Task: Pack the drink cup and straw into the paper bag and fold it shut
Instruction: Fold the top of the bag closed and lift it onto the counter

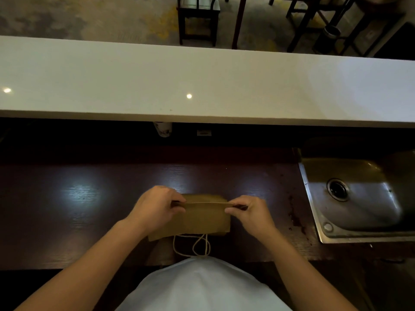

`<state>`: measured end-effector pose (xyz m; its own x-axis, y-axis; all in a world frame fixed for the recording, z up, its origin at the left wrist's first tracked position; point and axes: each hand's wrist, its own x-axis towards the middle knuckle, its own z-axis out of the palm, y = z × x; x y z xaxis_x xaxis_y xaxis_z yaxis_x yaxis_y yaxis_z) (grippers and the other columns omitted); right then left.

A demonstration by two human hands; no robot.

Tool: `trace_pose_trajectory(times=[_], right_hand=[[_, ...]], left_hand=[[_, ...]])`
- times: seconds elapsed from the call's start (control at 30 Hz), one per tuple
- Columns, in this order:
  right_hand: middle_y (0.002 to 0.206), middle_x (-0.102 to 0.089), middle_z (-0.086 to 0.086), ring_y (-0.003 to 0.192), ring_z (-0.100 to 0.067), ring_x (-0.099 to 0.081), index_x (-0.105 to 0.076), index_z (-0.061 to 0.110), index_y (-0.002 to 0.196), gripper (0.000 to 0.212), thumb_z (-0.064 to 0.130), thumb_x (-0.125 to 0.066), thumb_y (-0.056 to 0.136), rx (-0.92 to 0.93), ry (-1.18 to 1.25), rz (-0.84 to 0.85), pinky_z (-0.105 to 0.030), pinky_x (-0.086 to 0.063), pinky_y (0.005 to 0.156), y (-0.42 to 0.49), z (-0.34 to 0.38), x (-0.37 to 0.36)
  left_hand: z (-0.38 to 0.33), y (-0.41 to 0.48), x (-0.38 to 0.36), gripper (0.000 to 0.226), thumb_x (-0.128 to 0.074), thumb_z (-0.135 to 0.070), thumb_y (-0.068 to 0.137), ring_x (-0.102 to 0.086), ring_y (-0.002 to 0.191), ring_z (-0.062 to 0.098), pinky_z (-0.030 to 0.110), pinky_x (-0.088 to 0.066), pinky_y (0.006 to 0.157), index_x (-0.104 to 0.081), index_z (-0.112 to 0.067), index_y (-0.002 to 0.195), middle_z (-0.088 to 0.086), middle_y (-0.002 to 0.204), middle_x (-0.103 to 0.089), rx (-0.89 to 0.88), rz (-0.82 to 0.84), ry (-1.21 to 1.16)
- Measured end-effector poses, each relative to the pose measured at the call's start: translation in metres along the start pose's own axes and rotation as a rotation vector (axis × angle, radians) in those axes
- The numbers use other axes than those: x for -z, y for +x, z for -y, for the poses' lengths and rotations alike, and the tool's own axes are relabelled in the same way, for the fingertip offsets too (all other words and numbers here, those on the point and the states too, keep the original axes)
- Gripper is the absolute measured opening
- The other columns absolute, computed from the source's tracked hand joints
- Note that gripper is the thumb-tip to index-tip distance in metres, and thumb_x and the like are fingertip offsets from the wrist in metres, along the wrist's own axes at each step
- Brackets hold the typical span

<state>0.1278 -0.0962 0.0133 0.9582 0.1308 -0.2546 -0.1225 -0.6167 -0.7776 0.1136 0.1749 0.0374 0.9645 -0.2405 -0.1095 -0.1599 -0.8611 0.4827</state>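
On the dark counter (89, 209), both hands (157, 206) (251, 213) pinch the paper bag (202, 218).

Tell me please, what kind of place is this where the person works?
Probably the service side of a café or drink shop. A raised white counter separates the dark worktop from a seating area with dark chairs, and a steel sink is built in at the right. Both hands pinch a paper bag.
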Motion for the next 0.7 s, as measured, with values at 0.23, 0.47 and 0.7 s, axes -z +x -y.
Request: trace_pose_trajectory(times=[0.23, 0.47, 0.7], right_hand=[[0.102, -0.061, 0.002, 0.082, -0.018, -0.062, -0.073, 0.021, 0.087, 0.026, 0.000, -0.083, 0.074, -0.087, 0.242, 0.128, -0.027, -0.054, 0.076, -0.004, -0.004, -0.002], [0.092, -0.065, -0.002, 0.075, -0.017, -0.060, -0.067, 0.027, 0.070, 0.032, 0.000, -0.083, 0.074, -0.029, 0.234, 0.055, -0.025, -0.054, 0.072, -0.004, -0.010, -0.013], [0.104, -0.066, -0.008, 0.091, -0.023, -0.068, -0.074, 0.022, 0.089, 0.020, 0.005, -0.080, 0.079, -0.086, 0.303, 0.071, -0.045, -0.057, 0.081, -0.007, -0.011, -0.022]], left_hand=[[0.048, -0.027, 0.014, 0.024, -0.087, -0.023, 0.069, -0.065, 0.076, -0.009, 0.010, -0.046, 0.068, -0.075, -0.042, 0.074, -0.025, 0.074, -0.070, 0.252, -0.005, -0.283], [0.059, -0.036, 0.001, 0.021, -0.086, -0.036, 0.062, -0.069, 0.079, 0.008, 0.036, -0.057, 0.077, -0.077, -0.047, 0.077, -0.006, 0.084, -0.073, 0.326, -0.090, -0.519], [0.073, -0.047, -0.010, 0.036, -0.086, -0.031, 0.056, -0.064, 0.106, 0.004, 0.023, -0.050, 0.089, -0.079, -0.031, 0.091, -0.007, 0.111, -0.072, 0.396, -0.054, -0.781]])
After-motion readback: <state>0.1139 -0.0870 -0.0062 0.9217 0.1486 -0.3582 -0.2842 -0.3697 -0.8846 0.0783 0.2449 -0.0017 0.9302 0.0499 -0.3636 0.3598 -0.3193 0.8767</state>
